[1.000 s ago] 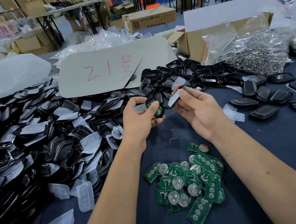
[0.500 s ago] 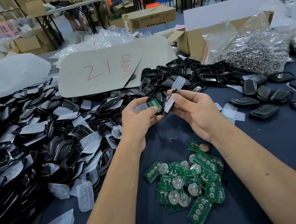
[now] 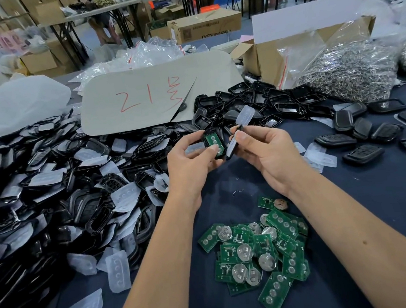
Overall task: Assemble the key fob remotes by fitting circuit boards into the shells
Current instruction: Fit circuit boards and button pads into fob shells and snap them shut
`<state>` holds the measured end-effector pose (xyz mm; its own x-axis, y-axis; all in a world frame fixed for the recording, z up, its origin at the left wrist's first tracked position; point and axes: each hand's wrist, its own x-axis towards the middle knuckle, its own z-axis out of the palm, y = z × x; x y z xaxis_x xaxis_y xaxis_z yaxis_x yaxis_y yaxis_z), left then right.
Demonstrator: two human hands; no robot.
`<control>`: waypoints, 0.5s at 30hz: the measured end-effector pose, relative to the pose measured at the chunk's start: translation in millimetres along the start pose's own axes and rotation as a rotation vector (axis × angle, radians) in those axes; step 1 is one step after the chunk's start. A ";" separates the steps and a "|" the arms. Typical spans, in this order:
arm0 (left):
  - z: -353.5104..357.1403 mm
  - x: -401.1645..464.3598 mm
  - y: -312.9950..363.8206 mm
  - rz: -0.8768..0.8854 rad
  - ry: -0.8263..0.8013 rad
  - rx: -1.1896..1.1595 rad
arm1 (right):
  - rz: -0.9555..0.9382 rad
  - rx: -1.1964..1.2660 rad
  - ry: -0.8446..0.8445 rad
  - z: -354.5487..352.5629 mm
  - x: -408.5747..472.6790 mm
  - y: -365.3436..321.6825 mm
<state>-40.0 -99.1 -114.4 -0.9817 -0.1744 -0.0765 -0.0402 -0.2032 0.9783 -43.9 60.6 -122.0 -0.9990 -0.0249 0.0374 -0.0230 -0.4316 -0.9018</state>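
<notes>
Left hand (image 3: pixel 193 162) grasps a black plastic key fob shell half (image 3: pixel 215 143) with a green circuit board (image 3: pixel 214 141) seated inside it, thumb pressing on the board's near end. Right hand (image 3: pixel 269 155) pinches a second black shell piece (image 3: pixel 233 145) on edge between thumb and fingers, a translucent rubber button pad (image 3: pixel 244 115) sticking up from its far end. The two pieces are held just beside each other above the dark blue table (image 3: pixel 377 198); whether they touch cannot be told.

Near centre on the table: a loose pile of green circuit boards with round silver coin-cell holders (image 3: pixel 259 248), well apart from the hands. Left side: a big heap of black shell halves mixed with translucent pads (image 3: pixel 50 190). Far centre: a grey card sheet with red handwriting (image 3: pixel 155 96), tilted against the heaps. Right of it, a smaller pile of black shell frames (image 3: pixel 266 99). Right: several closed black key fobs (image 3: pixel 362 154) lying flat. Far right: an open cardboard box (image 3: pixel 269 54) and a clear plastic bag of silver metal rings (image 3: pixel 348 73). Far left: a white plastic bag (image 3: pixel 11 108).
</notes>
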 end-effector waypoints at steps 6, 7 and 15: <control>0.3 -4.9 -0.6 0.137 -0.021 0.157 | -0.060 -0.120 0.081 -0.5 -1.5 3.2; 0.0 -4.8 -0.2 0.162 -0.033 0.176 | -0.073 -0.139 0.088 -0.7 -1.7 3.7; 3.6 -5.0 -3.0 0.327 -0.067 0.351 | -0.126 -0.179 0.133 1.6 -0.7 4.2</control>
<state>-35.7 -94.2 -116.2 -0.9628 -0.1096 0.2468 0.2232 0.1916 0.9558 -43.2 57.3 -125.1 -0.9838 0.1430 0.1079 -0.1422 -0.2568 -0.9559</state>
